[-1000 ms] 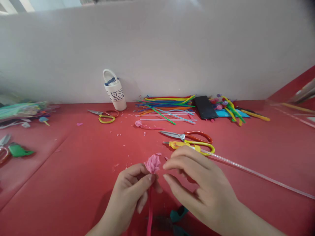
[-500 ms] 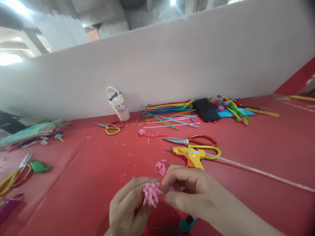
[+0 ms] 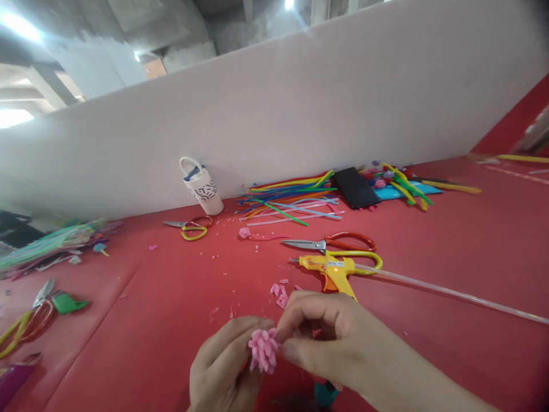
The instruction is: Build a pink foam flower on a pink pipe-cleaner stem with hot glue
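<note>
A small pink flower [image 3: 263,350] of many short fuzzy petals is gripped in my left hand [image 3: 227,366], its head poking out past the thumb and fingers. My right hand [image 3: 321,337] is closed in a pinch at the flower's right edge; its thumb and fingertips touch a petal there. Whether a separate piece sits in that pinch cannot be told. Just beyond the hands lie cut pink petal pieces [image 3: 279,294]. A yellow glue gun [image 3: 332,269] with a lit lamp and a long clear glue stick [image 3: 446,290] lies behind my right hand.
Large scissors [image 3: 351,237] lie by the glue gun, smaller scissors [image 3: 195,229] near a white cup [image 3: 203,191]. Coloured pipe cleaners [image 3: 291,197], a black phone [image 3: 355,187] and a pink-headed stem [image 3: 266,236] lie toward the white wall [image 3: 274,114]. More scissors [image 3: 34,315] rest at left.
My right hand has moved slightly left, closer against the flower. The petal that stuck out to the right is now nearer the flower head. The view has shifted slightly.
</note>
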Action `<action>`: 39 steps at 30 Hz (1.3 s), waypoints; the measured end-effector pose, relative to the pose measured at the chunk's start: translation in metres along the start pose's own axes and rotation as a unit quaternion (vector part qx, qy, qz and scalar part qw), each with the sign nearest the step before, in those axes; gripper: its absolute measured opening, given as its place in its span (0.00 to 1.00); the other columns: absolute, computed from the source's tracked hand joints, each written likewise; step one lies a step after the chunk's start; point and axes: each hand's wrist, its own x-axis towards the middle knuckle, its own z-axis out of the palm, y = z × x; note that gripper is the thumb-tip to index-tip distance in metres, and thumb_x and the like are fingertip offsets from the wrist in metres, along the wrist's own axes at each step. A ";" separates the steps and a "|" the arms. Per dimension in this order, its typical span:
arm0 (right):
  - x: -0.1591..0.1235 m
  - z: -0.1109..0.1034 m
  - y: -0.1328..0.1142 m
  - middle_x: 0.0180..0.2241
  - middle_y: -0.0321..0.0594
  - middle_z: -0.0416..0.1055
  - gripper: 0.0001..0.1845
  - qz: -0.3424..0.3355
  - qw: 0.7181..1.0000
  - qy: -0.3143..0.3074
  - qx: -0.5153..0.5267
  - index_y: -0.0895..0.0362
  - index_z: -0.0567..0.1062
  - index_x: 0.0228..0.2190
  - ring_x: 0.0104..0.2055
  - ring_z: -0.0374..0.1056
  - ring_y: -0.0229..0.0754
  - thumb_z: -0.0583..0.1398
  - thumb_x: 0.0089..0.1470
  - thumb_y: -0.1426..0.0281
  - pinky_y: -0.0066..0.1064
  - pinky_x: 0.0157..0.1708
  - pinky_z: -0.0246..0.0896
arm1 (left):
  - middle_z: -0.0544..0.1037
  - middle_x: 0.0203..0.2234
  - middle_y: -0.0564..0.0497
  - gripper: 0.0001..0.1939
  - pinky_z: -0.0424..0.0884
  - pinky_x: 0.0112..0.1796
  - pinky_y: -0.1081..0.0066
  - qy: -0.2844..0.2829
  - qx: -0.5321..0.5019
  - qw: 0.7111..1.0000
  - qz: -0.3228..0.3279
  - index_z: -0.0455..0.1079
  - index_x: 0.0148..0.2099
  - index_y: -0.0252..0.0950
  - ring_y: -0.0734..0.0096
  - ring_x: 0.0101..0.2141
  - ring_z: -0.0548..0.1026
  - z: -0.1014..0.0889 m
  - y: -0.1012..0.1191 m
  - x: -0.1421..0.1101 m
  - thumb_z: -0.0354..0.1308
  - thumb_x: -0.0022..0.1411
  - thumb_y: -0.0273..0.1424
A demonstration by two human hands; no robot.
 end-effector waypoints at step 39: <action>-0.001 -0.003 -0.016 0.12 0.25 0.55 0.02 0.133 0.990 -0.011 0.048 0.57 0.70 0.20 0.14 0.50 0.28 0.58 0.41 0.72 0.20 0.13 0.45 | 0.79 0.27 0.43 0.06 0.75 0.26 0.76 -0.012 0.026 0.999 0.025 0.72 0.34 0.32 0.70 0.25 0.78 0.002 0.000 0.007 0.55 0.57 0.20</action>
